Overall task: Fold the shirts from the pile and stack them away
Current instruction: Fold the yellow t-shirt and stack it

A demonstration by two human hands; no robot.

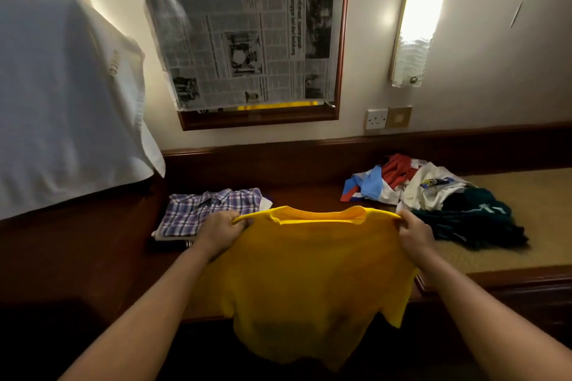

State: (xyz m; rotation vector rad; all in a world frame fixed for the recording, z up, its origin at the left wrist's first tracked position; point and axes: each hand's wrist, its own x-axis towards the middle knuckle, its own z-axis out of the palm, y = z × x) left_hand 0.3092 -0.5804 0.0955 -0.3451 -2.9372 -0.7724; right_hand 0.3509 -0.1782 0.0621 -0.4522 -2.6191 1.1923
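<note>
Dark wood tabletop (297,189) under newspaper-covered mirror (247,28). Yellow shirt (309,281) held up near, shoulders pinched by left hand (221,233) and right hand (416,233). Folded stack (204,213) left, unfolded pile (433,195) right.

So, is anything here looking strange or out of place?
Yes: the mirror is covered with newspaper, leaving only a bottom strip bare. Otherwise nothing; both hands hold the yellow shirt.

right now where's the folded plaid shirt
In the head view the plaid shirt lies folded on top of a small stack on the dark wooden counter, left of centre, just beyond the left hand that grips the yellow shirt.
</note>
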